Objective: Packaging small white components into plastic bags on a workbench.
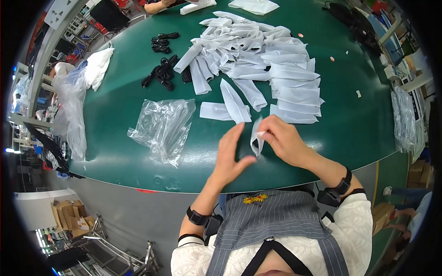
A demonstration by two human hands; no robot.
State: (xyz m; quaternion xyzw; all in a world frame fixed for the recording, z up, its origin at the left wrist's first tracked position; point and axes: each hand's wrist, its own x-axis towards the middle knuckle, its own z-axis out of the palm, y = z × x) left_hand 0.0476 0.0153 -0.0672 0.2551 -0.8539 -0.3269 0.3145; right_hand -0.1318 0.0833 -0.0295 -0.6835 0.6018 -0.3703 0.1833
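A small white pouch (256,143), its mouth gaping, is pinched near the top in my right hand (284,139). My left hand (228,154) is just left of it, thumb and fingers spread, holding nothing. Beyond my left fingertips lie two loose white pouches, one flat (214,111) and one slanting (234,101) across its end. A big heap of similar pouches (244,41) covers the table's far middle, with a neat overlapping row (296,92) along its right side.
Crumpled clear plastic bags (165,129) lie left of my hands on the green table (119,106). Bundled black cables (161,72) sit behind them. Plastic sheeting (73,106) hangs at the left edge. Another person's arm (159,5) shows at the far side.
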